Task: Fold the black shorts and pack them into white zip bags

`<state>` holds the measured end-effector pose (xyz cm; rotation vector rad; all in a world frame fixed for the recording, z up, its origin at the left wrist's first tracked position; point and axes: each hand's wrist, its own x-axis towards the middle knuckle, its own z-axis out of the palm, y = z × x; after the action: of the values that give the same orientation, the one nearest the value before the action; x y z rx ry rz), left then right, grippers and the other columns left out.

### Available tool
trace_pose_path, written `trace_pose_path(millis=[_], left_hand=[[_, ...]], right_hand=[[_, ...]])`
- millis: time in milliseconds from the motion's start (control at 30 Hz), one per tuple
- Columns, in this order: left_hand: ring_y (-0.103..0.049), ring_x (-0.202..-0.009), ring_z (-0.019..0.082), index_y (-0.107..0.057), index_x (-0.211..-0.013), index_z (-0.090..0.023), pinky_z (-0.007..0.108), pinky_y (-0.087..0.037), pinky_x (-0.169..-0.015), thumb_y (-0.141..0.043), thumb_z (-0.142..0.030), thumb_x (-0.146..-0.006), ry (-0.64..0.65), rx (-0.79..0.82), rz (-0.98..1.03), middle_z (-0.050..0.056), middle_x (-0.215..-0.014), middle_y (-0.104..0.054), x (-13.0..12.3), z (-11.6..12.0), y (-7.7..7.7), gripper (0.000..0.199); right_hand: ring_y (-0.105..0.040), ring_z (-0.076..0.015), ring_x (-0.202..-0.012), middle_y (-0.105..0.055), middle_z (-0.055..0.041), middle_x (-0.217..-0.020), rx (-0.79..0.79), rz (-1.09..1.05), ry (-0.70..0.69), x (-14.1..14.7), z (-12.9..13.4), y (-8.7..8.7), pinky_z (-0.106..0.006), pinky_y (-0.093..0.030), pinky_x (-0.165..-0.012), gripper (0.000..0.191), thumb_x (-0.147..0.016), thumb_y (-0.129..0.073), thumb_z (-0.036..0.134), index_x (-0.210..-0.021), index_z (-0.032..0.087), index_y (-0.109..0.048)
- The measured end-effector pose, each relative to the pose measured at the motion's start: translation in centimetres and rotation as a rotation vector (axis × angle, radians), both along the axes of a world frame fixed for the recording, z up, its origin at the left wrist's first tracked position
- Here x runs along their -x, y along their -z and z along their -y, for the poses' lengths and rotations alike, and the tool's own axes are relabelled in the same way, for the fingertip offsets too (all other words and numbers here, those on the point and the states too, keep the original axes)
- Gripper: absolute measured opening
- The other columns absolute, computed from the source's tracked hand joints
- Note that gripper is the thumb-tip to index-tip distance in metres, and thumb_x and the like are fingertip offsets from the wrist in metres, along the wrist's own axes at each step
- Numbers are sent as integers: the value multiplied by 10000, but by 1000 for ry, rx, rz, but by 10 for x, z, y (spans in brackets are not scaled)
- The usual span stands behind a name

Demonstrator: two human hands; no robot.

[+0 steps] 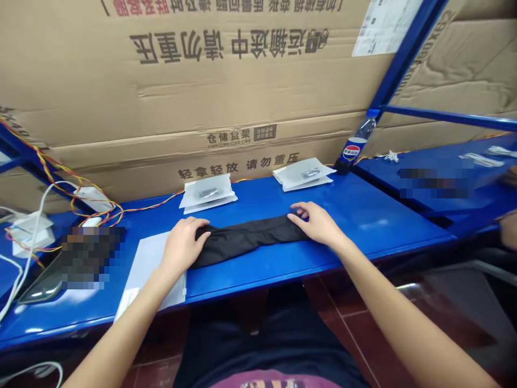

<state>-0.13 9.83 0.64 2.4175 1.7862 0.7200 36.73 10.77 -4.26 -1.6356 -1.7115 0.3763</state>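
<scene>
A long, folded strip of black cloth (pixel 254 237) lies across the blue table (pixel 371 215) in front of me. My left hand (pixel 186 240) grips its left end between thumb and fingers. At the right end, my right hand (pixel 317 221) pinches the cloth's edge with thumb and fingertips. Partly under my left forearm is a flat, translucent white bag (pixel 149 261). Behind the cloth sit two folded translucent packets, one at the left (pixel 208 194) and one at the right (pixel 302 175).
A cola bottle (pixel 352 151) stands by the blue rack post. Cables and a dark, partly blurred device (pixel 44 283) are at the left. Large cardboard (pixel 181 108) rises behind the table. Another person's hand (pixel 509 229) shows at the right edge, near white cables (pixel 480 160).
</scene>
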Motion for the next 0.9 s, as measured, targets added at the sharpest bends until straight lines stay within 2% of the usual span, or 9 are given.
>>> trace_pose_path(millis=[133,233,400,467,567,700,767,833,900], left_hand=[[-705,-1124,308,-781,-1142,-213,506,-600,-1000,-496,-211,-1041,215,-191,-54,116,-1207,-779,-10,23,9,302],[-723,-1127,277,-769,-1168,-203,460,-624,-982,-507,-204,-1069,368,-261,-62,114,-1223,-772,-19,49,15,280],[-733,-1169,297,-763,-1159,-166,460,-646,-974,-553,-164,-1056,465,-329,-44,143,-1255,-771,-42,80,26,233],[-723,-1207,297,-761,-1145,-159,451,-640,-998,-578,-140,-1042,504,-347,12,146,-1260,-775,-51,88,31,211],[-731,-1189,278,-754,-1123,-169,422,-645,-978,-603,-113,-1028,565,-347,95,121,-1202,-797,-61,92,35,187],[-744,-1131,265,-747,-1112,-184,424,-643,-961,-614,-104,-1023,566,-349,155,95,-1145,-809,-65,84,39,179],[-754,-1081,255,-750,-1096,-185,419,-647,-935,-609,-108,-1026,555,-341,164,90,-1115,-810,-66,79,42,175],[-761,-1029,250,-754,-1075,-182,413,-652,-892,-597,-113,-1031,545,-337,167,89,-1082,-812,-66,76,46,177],[-764,-1012,250,-757,-1078,-184,417,-653,-880,-589,-118,-1036,530,-335,167,90,-1071,-814,-67,75,50,185]], right_hand=[[-665,-321,-998,-747,-139,-1028,-18,48,-21,4,-1,10,-503,-532,-970,304,-917,-668,472,-1001,205,-786],[-689,-293,-938,-768,-101,-965,11,-79,-58,-2,5,4,-449,-558,-882,357,-921,-643,558,-934,212,-733],[-700,-241,-681,-760,-55,-757,258,-357,-74,-30,4,-21,-334,-530,-575,397,-848,-739,597,-963,217,-722],[-661,-213,-601,-742,-63,-727,254,-301,-10,-42,3,-35,-316,-480,-515,365,-842,-753,557,-934,203,-746],[-635,-195,-609,-713,-66,-739,165,-212,92,-48,5,-58,-324,-463,-547,333,-874,-725,510,-949,188,-759],[-678,-226,-742,-721,-37,-788,16,-115,138,0,12,-71,-355,-505,-698,324,-836,-785,480,-1005,205,-757],[-697,-222,-733,-738,-17,-791,-24,-54,101,41,18,-63,-352,-521,-709,312,-867,-767,480,-1042,223,-742],[-700,-219,-708,-763,-16,-806,50,-45,-49,75,27,-50,-348,-526,-688,240,-896,-746,442,-1019,237,-733],[-718,-219,-754,-786,-37,-866,18,-137,-95,90,38,-36,-345,-544,-720,175,-963,-652,396,-953,243,-736]])
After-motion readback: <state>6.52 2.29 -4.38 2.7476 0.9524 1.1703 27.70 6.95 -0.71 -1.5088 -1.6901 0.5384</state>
